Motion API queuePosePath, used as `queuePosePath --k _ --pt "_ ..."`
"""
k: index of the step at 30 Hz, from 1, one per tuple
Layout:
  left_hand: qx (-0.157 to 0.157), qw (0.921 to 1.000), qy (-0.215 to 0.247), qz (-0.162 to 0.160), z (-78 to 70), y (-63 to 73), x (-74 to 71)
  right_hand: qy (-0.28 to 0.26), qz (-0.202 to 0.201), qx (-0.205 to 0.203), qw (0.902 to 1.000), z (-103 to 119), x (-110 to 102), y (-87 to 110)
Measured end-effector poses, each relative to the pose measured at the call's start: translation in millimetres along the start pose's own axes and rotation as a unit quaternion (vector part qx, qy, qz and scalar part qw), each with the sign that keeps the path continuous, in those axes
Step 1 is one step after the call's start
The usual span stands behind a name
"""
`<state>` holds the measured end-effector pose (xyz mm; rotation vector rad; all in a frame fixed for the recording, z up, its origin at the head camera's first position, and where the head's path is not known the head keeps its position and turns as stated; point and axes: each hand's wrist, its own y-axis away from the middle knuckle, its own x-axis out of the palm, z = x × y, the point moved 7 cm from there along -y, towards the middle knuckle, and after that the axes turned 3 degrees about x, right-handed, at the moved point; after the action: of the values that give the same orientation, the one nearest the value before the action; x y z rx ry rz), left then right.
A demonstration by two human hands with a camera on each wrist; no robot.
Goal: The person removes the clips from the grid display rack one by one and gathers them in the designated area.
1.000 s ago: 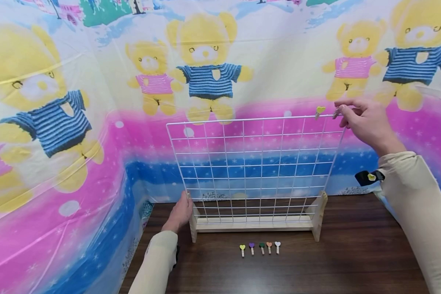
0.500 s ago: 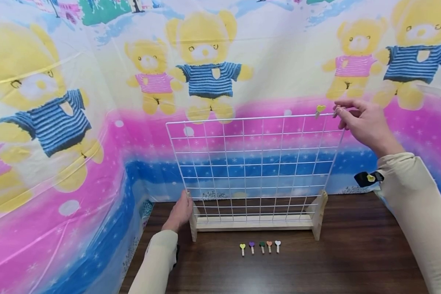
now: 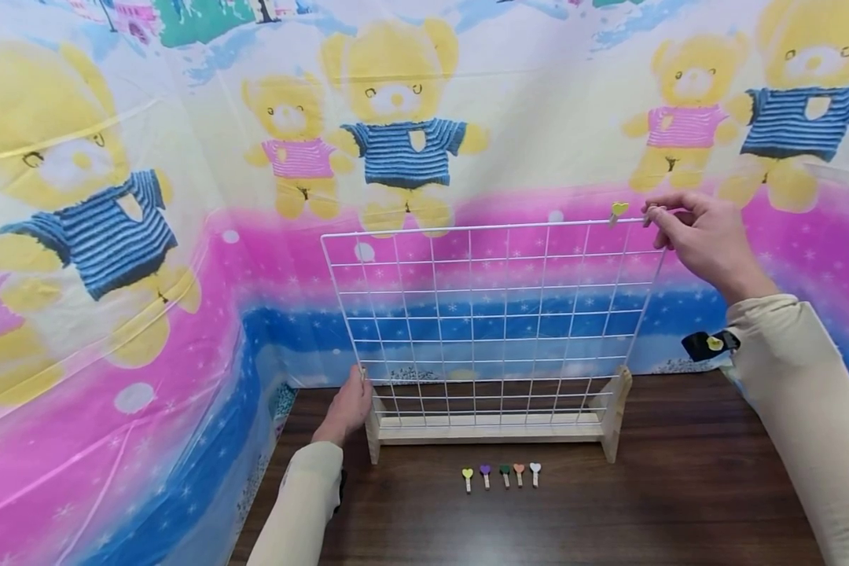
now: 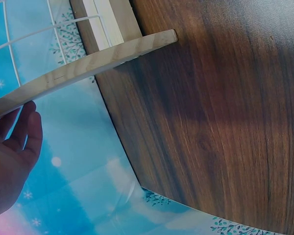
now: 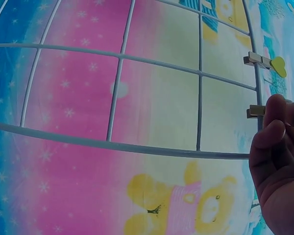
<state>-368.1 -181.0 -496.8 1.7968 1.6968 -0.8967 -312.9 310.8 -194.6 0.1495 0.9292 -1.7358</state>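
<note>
A white wire grid (image 3: 471, 316) stands upright in a wooden stand (image 3: 495, 434). My left hand (image 3: 347, 405) holds the stand's left side post (image 4: 83, 68) near its top; the thumb is out of the left wrist view. At the grid's top right corner, my right hand (image 3: 707, 240) pinches a small wooden clothespin (image 5: 256, 111) on the top wire. Its front end shows and the rest is hidden by the fingers. Just beside it, a clothespin with a yellow-green heart (image 5: 278, 67) is clipped to the same wire.
On the brown wooden table (image 3: 424, 519), in front of the stand, lie several heart clothespins: yellow-green (image 3: 468, 479), purple (image 3: 485, 475), dark green (image 3: 505, 475), orange (image 3: 519, 474) and white (image 3: 535, 473). A bear-printed cloth (image 3: 538, 141) hangs behind.
The right hand has shifted very slightly at the corner, and its fingers now cover more of the clothespin. The left hand stays on the post.
</note>
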Motion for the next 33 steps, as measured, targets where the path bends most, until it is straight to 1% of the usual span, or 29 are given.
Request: queuePosePath --k 3,6,10,17,20,28,30,33 --pt "-0.005 1.0 0.003 0.002 0.6 0.6 0.7 0.027 -0.01 -0.017 0.9994 1 0 0.2" --pt "-0.005 1.0 0.006 0.001 1.5 -0.1 1.7 0.039 -0.021 -0.033 0.9985 2 0 1.3" --pt "-0.003 0.9999 0.009 -0.004 2.8 -1.5 3.5 0.035 -0.035 -0.044 0.9978 1 -1 2.7" --pt "-0.009 0.9998 0.006 -0.015 4.4 -1.0 4.9 0.016 -0.052 -0.032 0.998 0 -6 4.1" --pt "-0.01 0.9998 0.005 -0.016 4.9 -1.4 5.2 0.01 -0.058 -0.04 0.9974 2 -10 5.3" --pt "-0.008 0.9998 0.004 -0.018 2.6 -2.5 2.1 -0.051 -0.071 -0.076 0.9933 18 -19 12.9" --pt "-0.009 0.9998 0.005 -0.015 2.7 -2.4 1.9 -0.051 -0.074 -0.088 0.992 24 -20 18.2" --pt "-0.01 0.9998 0.005 -0.015 2.5 -2.3 1.6 -0.031 -0.082 -0.117 0.9893 38 -19 29.7"
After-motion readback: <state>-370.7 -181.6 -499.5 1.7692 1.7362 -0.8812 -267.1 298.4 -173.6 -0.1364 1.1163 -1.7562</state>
